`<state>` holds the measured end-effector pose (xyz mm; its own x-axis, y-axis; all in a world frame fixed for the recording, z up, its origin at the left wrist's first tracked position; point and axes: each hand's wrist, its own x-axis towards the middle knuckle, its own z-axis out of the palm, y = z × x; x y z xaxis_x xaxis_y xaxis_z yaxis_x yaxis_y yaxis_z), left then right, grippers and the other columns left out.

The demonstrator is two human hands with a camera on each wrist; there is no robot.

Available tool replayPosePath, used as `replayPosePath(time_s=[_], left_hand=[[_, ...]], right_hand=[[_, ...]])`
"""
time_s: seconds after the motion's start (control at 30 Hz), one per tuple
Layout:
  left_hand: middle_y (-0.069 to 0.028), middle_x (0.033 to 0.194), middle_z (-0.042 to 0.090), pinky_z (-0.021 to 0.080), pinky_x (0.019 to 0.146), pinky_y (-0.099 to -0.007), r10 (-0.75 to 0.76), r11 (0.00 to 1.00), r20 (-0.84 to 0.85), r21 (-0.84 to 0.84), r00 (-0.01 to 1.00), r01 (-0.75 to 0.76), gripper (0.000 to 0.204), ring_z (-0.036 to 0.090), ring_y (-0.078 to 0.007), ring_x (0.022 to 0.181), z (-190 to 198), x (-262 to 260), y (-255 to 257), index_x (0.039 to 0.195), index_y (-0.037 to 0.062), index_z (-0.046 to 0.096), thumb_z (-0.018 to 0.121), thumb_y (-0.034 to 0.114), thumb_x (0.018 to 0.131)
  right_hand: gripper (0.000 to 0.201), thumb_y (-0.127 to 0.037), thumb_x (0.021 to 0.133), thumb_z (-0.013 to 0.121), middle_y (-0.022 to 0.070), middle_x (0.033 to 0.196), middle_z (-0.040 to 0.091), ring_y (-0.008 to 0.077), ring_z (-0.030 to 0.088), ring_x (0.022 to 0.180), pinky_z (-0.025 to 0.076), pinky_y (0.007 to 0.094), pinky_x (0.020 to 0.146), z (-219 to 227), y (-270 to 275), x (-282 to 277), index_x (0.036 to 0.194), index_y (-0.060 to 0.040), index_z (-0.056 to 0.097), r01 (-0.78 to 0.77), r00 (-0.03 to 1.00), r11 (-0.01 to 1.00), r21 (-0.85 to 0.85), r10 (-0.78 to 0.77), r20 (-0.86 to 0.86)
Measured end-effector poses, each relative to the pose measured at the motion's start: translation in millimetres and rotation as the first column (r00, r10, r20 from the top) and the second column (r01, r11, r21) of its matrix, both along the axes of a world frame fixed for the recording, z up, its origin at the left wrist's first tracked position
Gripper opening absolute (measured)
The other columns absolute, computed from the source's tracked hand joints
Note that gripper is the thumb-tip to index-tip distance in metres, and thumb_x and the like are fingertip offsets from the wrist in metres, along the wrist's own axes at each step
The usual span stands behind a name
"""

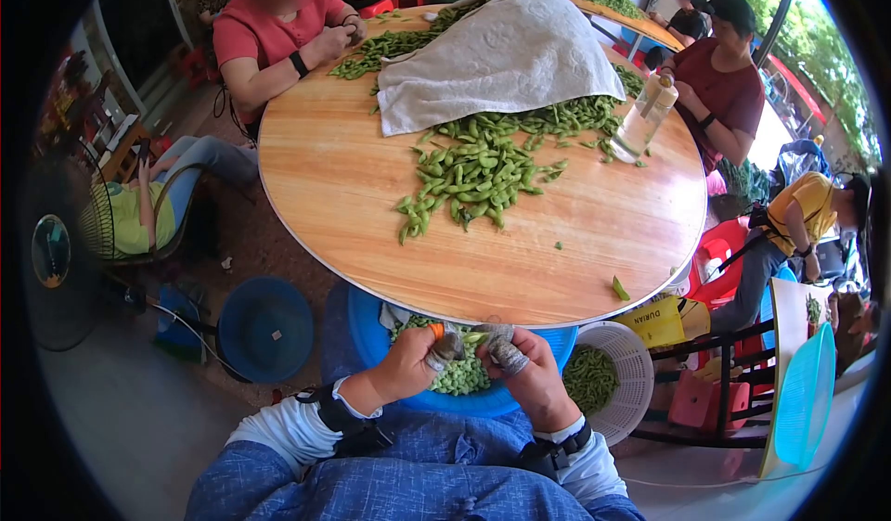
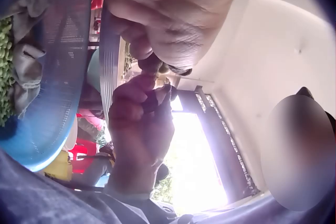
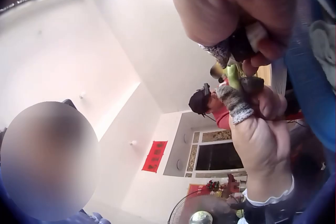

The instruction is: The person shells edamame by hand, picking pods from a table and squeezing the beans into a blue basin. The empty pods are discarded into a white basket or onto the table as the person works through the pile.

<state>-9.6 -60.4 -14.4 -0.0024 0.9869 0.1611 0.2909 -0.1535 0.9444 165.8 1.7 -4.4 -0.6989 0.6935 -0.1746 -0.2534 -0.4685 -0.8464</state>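
My left hand (image 1: 406, 365) pinches a green edamame pod (image 3: 233, 77) between thumb and forefinger over the blue basin (image 1: 355, 328). Facing it, my right hand (image 1: 538, 386) has its curled thumb and fingers at the pod's other end. Grey wrapping covers the thumb (image 3: 236, 106) of the left hand and the right thumb, with an orange band on one left finger. Shelled green beans (image 1: 461, 379) lie in the basin beneath both hands, next to a grey cloth. In the left wrist view the fingertips meet and mostly hide the pod.
A round wooden table (image 1: 334, 187) stands in front, bearing a heap of pods (image 1: 478, 173), a light cloth (image 1: 506, 48) and a bottle (image 1: 645, 117). A white basket (image 1: 636, 382) of pods is at right, a dark blue tub (image 1: 266, 331) at left. Other people sit around.
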Motion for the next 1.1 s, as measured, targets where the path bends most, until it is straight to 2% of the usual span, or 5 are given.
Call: replayPosePath(time_s=[0.23,0.5,0.7,0.9,1.1], left_hand=[[-0.0007,0.060,0.052,0.038,0.051,-0.0223,-0.194,0.965,0.017,-0.176,0.981,0.193,0.015,0.048,-0.0070,0.058,7.4,-2.8,3.7,0.082,0.0016,0.056,0.050,0.016,0.083],[0.0021,0.053,0.036,0.024,0.044,-0.0205,0.037,0.771,0.777,-0.422,0.628,0.477,0.021,0.031,-0.0055,0.048,6.4,-2.5,6.7,0.083,0.0047,0.054,0.038,0.017,0.089],[0.0027,0.052,0.030,0.023,0.045,-0.0227,0.035,0.792,0.883,-0.310,0.468,0.526,0.035,0.027,-0.0076,0.047,5.9,-7.3,7.6,0.080,0.0058,0.052,0.039,0.038,0.087],[0.0031,0.052,0.031,0.022,0.044,-0.0226,0.020,0.800,0.863,-0.317,0.505,0.510,0.037,0.026,-0.0076,0.046,20.6,15.4,16.7,0.079,0.0060,0.052,0.040,0.041,0.086],[0.0039,0.062,0.042,0.026,0.046,-0.0194,0.060,0.883,0.746,-0.349,0.663,0.313,0.027,0.033,-0.0049,0.050,22.4,26.6,11.6,0.089,0.0071,0.054,0.046,0.033,0.086]], right_hand=[[0.019,-0.012,0.083,0.052,-0.0014,0.080,0.058,0.0033,0.048,0.066,0.036,0.0159,0.056,-5.2,1.2,-7.3,0.099,-0.0022,0.058,0.040,0.998,0.999,0.000,-0.040,-0.042],[0.017,-0.009,0.081,0.055,0.0017,0.082,0.060,0.0056,0.051,0.064,0.039,0.0184,0.055,1.6,11.8,14.9,0.095,0.0000,0.059,0.364,0.923,0.891,0.272,-0.384,0.022],[0.029,-0.012,0.082,0.052,0.0115,0.089,0.060,0.0085,0.052,0.063,0.035,0.0135,0.044,28.5,59.0,120.9,0.109,-0.0023,0.046,0.932,0.343,0.332,0.147,-0.938,-0.055],[0.023,-0.017,0.079,0.058,0.0025,0.078,0.060,0.0061,0.050,0.065,0.038,0.0184,0.056,10.4,10.9,57.4,0.094,0.0005,0.059,0.360,0.910,0.900,0.247,-0.397,0.119],[0.025,-0.013,0.082,0.056,-0.0006,0.092,0.058,0.0051,0.050,0.079,0.038,0.0185,0.068,6.2,3.9,10.9,0.103,0.0003,0.055,0.071,0.997,0.986,0.152,-0.063,-0.054]])
